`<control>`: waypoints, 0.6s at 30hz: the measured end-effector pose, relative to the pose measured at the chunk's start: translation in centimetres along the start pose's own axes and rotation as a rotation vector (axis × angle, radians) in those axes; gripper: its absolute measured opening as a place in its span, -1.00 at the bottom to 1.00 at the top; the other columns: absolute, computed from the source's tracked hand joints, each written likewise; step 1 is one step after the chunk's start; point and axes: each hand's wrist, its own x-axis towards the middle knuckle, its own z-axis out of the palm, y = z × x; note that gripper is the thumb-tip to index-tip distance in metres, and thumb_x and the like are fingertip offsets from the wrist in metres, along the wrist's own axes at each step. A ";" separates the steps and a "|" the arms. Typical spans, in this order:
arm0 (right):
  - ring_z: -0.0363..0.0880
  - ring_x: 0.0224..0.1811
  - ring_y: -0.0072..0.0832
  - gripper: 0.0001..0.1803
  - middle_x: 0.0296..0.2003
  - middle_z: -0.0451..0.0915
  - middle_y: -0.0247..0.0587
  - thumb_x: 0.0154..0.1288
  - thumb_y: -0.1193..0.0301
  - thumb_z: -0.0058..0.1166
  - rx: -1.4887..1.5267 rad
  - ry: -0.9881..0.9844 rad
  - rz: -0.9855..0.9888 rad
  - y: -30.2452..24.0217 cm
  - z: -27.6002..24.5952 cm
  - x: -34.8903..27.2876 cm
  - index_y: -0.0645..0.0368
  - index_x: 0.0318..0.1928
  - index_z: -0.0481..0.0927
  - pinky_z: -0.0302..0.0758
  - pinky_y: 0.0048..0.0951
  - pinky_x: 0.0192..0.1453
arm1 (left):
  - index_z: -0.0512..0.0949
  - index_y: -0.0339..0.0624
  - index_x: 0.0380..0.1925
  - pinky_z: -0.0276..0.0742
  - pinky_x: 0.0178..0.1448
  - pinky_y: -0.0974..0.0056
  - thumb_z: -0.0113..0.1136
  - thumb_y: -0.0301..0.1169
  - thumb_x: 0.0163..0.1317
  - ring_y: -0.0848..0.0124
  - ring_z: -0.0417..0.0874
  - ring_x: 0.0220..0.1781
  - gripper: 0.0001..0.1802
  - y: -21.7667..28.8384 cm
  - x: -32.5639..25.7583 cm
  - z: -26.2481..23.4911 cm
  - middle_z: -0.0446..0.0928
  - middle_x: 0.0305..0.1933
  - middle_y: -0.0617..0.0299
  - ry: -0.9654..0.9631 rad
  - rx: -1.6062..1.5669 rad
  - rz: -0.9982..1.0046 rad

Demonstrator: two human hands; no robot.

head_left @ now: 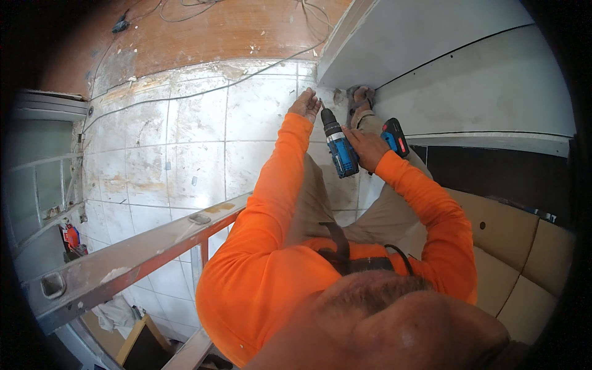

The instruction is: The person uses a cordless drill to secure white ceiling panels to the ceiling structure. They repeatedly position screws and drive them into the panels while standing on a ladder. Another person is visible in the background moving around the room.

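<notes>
blue drill [341, 152] in right hand [369, 149], bit [322, 105] just beside curled left hand [305, 105], its contents unclear

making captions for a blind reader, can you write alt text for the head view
A person's right grip holds a blue cordless drill, with the left grip close to its front end. The person wears an orange shirt; a cable runs across stained white floor tiles.

Left hand [306, 105] reaches forward while right hand [370, 150], elbow [459, 240] bent, curls its fingers [353, 137]
</notes>
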 end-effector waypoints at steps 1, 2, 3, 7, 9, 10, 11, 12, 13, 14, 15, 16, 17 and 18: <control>0.57 -0.21 -0.04 -0.16 0.05 0.44 0.03 0.06 0.58 0.10 0.003 0.009 0.006 0.0 0.1 -0.2 0.23 0.39 0.08 0.53 -0.13 -0.10 | 0.45 -0.27 -0.12 0.61 -0.12 0.25 0.24 -0.30 0.27 0.38 0.54 -0.29 -0.68 0.0 -0.4 0.3 0.52 -0.13 0.12 0.004 0.009 0.009; 0.57 -0.21 -0.05 -0.15 0.04 0.44 0.03 0.06 0.58 0.10 0.005 0.018 0.012 0.0 0.3 -0.3 0.23 0.39 0.08 0.53 -0.14 -0.10 | 0.43 -0.28 -0.09 0.61 -0.10 0.23 0.21 -0.29 0.29 0.34 0.55 -0.24 -0.67 -0.1 -0.8 0.6 0.52 -0.10 0.10 0.008 0.018 0.019; 0.57 -0.21 -0.06 -0.15 0.02 0.45 0.02 0.05 0.58 0.10 0.007 0.027 0.017 0.0 0.4 -0.4 0.23 0.39 0.08 0.53 -0.14 -0.10 | 0.42 -0.29 -0.06 0.61 -0.07 0.21 0.17 -0.29 0.32 0.31 0.57 -0.19 -0.66 -0.2 -1.2 1.0 0.52 -0.06 0.09 0.012 0.027 0.029; 0.58 -0.20 -0.07 -0.15 -0.03 0.45 0.02 0.06 0.59 0.09 -0.010 0.044 -0.013 0.0 0.5 -0.9 0.23 0.40 0.06 0.54 -0.15 -0.11 | 0.34 -0.30 0.07 0.58 0.06 0.11 0.00 -0.20 0.41 0.20 0.55 -0.01 -0.59 -1.3 -2.4 2.6 0.50 0.05 0.02 0.001 0.150 -0.037; 0.58 -0.20 -0.07 -0.15 -0.03 0.45 0.02 0.07 0.59 0.07 -0.040 0.066 -0.021 0.5 1.3 -1.0 0.23 0.40 0.06 0.54 -0.15 -0.12 | 0.33 -0.31 0.08 0.55 0.12 0.08 -0.06 -0.15 0.43 0.17 0.54 0.04 -0.56 -1.8 -2.7 3.4 0.50 0.07 0.00 -0.036 0.195 -0.090; 0.58 -0.20 -0.07 -0.16 -0.03 0.45 0.02 0.07 0.59 0.07 -0.040 0.049 -0.009 0.6 1.2 -1.1 0.23 0.40 0.06 0.54 -0.15 -0.12 | 0.22 -0.30 0.17 0.46 0.23 0.07 -0.11 -0.13 0.45 0.15 0.45 0.16 -0.50 -1.9 -2.8 3.6 0.38 0.18 -0.01 -0.061 0.194 -0.108; 0.58 -0.19 -0.07 -0.16 -0.03 0.45 0.02 0.08 0.59 0.06 -0.040 0.032 0.005 0.7 1.0 -1.2 0.22 0.40 0.06 0.54 -0.15 -0.12 | 0.11 -0.29 0.26 0.36 0.33 0.06 -0.17 -0.11 0.46 0.13 0.35 0.27 -0.44 -2.0 -2.9 3.8 0.26 0.30 -0.02 -0.086 0.193 -0.126; 0.58 -0.19 -0.07 -0.17 -0.03 0.45 0.02 0.08 0.59 0.05 -0.040 0.016 0.018 0.8 0.9 -1.3 0.22 0.40 0.06 0.54 -0.14 -0.12 | 0.00 -0.28 0.36 0.27 0.43 0.05 -0.23 -0.09 0.47 0.12 0.26 0.38 -0.37 -2.1 -2.9 4.0 0.15 0.42 -0.03 -0.112 0.193 -0.144; 0.58 -0.19 -0.06 -0.16 -0.02 0.45 0.02 0.08 0.59 0.05 -0.041 0.022 0.026 1.0 1.1 -1.4 0.21 0.40 0.06 0.54 -0.14 -0.11 | 0.01 -0.27 0.35 0.27 0.43 0.04 -0.21 -0.07 0.46 0.13 0.24 0.40 -0.36 -2.3 -2.7 3.9 0.14 0.42 -0.02 -0.119 0.166 -0.138; 0.58 -0.18 -0.06 -0.16 0.00 0.45 0.01 0.08 0.59 0.06 -0.041 0.029 0.035 1.2 1.4 -1.4 0.20 0.41 0.06 0.54 -0.13 -0.11 | 0.02 -0.26 0.35 0.27 0.44 0.04 -0.20 -0.05 0.45 0.15 0.22 0.41 -0.35 -2.4 -2.5 3.8 0.14 0.42 -0.02 -0.125 0.140 -0.133; 0.58 -0.18 -0.06 -0.16 0.01 0.45 0.01 0.07 0.58 0.06 -0.042 0.036 0.044 1.5 1.7 -1.4 0.20 0.41 0.06 0.54 -0.12 -0.10 | 0.03 -0.25 0.34 0.27 0.44 0.04 -0.18 -0.04 0.44 0.16 0.19 0.43 -0.34 -2.5 -2.3 3.6 0.13 0.42 -0.02 -0.132 0.114 -0.128; 0.57 -0.17 -0.06 -0.11 0.04 0.44 0.00 0.04 0.57 0.11 -0.025 0.056 0.037 1.9 2.1 -1.4 0.17 0.42 0.04 0.53 -0.13 -0.09 | 0.05 -0.24 0.33 0.30 0.42 0.05 -0.14 -0.04 0.43 0.17 0.21 0.40 -0.34 -2.7 -2.3 3.9 0.17 0.38 -0.01 -0.125 0.119 -0.133; 0.57 -0.16 -0.06 -0.06 0.07 0.43 -0.02 0.01 0.56 0.16 -0.008 0.075 0.031 2.2 2.5 -1.3 0.14 0.42 0.03 0.53 -0.13 -0.08 | 0.08 -0.23 0.32 0.34 0.40 0.05 -0.10 -0.04 0.41 0.18 0.24 0.37 -0.34 -2.9 -2.3 4.2 0.21 0.33 0.00 -0.118 0.124 -0.137; 0.56 -0.15 -0.06 -0.01 0.10 0.42 -0.03 -0.03 0.54 0.22 0.008 0.096 0.024 2.5 2.9 -1.3 0.11 0.43 0.01 0.52 -0.14 -0.08 | 0.10 -0.22 0.31 0.37 0.38 0.06 -0.07 -0.03 0.39 0.19 0.26 0.34 -0.34 -3.1 -2.2 4.5 0.26 0.28 0.00 -0.111 0.129 -0.142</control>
